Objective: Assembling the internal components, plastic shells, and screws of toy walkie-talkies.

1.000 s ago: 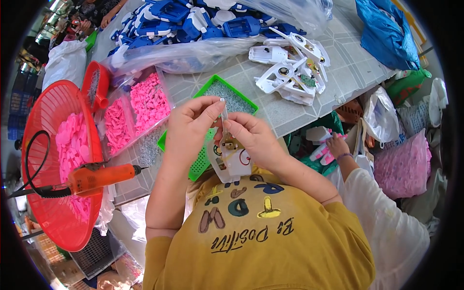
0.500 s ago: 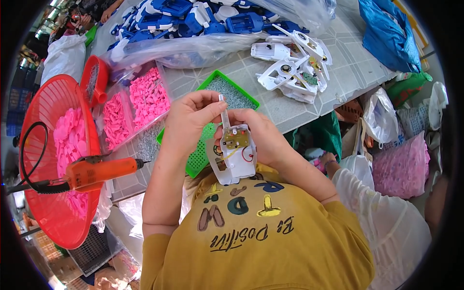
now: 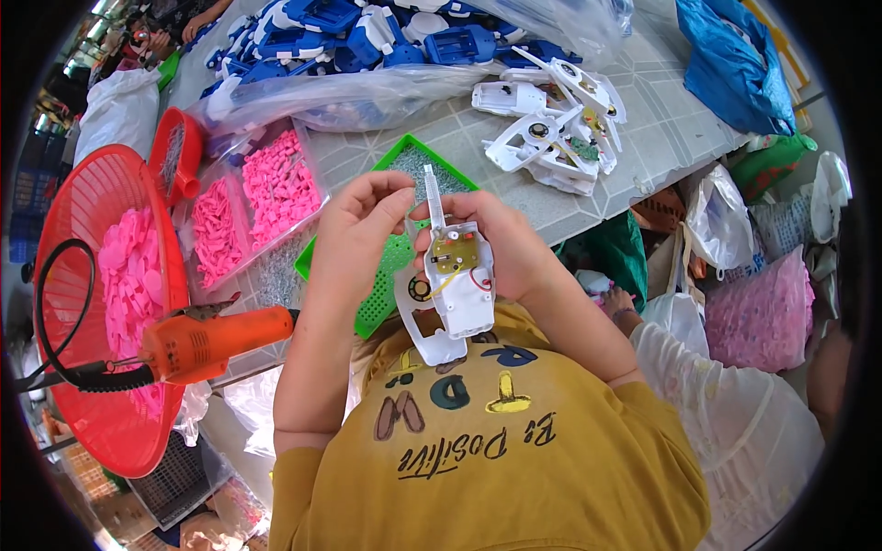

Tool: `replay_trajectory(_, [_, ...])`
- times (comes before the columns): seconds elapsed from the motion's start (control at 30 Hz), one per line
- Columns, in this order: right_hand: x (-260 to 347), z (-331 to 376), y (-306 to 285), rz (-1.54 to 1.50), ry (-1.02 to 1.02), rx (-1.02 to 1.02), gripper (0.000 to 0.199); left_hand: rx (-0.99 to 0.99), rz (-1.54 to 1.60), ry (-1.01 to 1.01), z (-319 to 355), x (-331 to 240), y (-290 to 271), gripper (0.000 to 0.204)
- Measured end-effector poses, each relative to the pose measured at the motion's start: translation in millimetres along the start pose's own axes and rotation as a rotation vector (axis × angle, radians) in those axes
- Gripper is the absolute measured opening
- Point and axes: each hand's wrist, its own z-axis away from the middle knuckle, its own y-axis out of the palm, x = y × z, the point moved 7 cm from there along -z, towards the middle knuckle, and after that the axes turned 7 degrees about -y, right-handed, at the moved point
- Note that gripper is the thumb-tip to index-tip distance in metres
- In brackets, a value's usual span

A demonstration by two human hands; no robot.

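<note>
A: What's closest?

B: The yellow shirt [image 3: 459, 459], and just past its front the white shell [image 3: 471, 312], held open side up so the board [image 3: 457, 254] shows.

A: How is it held?

B: The right hand [image 3: 503, 246] grips its upper end and right edge. The left hand [image 3: 360, 225] is beside the strip [image 3: 435, 197] standing up from the shell, thumb and finger drawn together. I can't tell whether anything is pinched there.

A: Where's the weak spot?

B: That strip, I'd say. It looks slim, so a sideways push from the left fingers could bend it or work it loose.

A: And inside?

B: The yellow wire [image 3: 446, 280] and red wire [image 3: 480, 279] lie exposed; a fingertip catching one might tug it off the board. If the right grip slackened, the shell could tip, having only that hand clearly on it.

A: What about around the arms?

B: The orange driver [image 3: 216, 344] has its nose close to the left forearm, so a leftward swing could knock it. Beyond the hands, the green tray [image 3: 448, 166] holds tiny metal bits [image 3: 413, 163]; a bump would scatter them.

A: Farther out?

B: The white shells [image 3: 560, 151] are heaped unevenly, so a nudge could slide one off. Blue parts [image 3: 386, 44] lie behind.
</note>
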Motion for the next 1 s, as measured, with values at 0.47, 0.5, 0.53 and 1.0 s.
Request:
replay_trajectory(0.47, [44.3, -5.3, -23.0, -0.086, -0.168, -0.064, 0.036, -0.139, -0.228, 0.189, 24.9, 15.7, 6.1, 0.036])
replay_trajectory(0.5, [49.6, -5.5, -23.1, -0.118, -0.2, -0.058, 0.036, -0.128, -0.26, 0.199, 27.1, 21.2, 11.0, 0.04])
replay_trajectory(0.53, [54.7, -5.6, -22.7, -0.149, -0.231, -0.051, 0.036, -0.089, -0.304, 0.17, 28.8, 26.8, 17.8, 0.046])
replay_trajectory(1.0, [72.6, 16.0, -18.0, 0.622, -1.02, -0.233, 0.03, 0.007, 0.201, 0.064, 30.4, 53.0, 38.4, 0.059])
